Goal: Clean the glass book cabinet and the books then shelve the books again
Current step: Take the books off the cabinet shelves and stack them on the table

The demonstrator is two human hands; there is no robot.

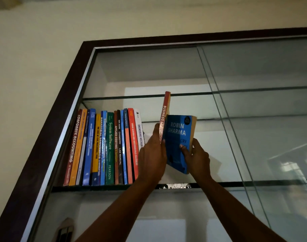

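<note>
A glass book cabinet with a dark wooden frame [49, 130] fills the view from below. On its glass shelf [236, 183] a row of several books [103, 147] stands upright at the left. To their right a tall red book marked BUSINESS [165, 109] stands upright, and my left hand [152, 154] presses flat against its spine side with straight fingers. My right hand [196, 156] grips a blue paperback marked ROBIN SHARMA [177, 137], thumb on the cover and fingers behind, holding it tilted just right of the red book.
A higher glass shelf [131, 97] runs above the books. A sliding glass pane [271, 119] covers the cabinet's right half, with its edge near the middle. A cream wall lies to the left. The shelf part right of the blue book holds nothing visible.
</note>
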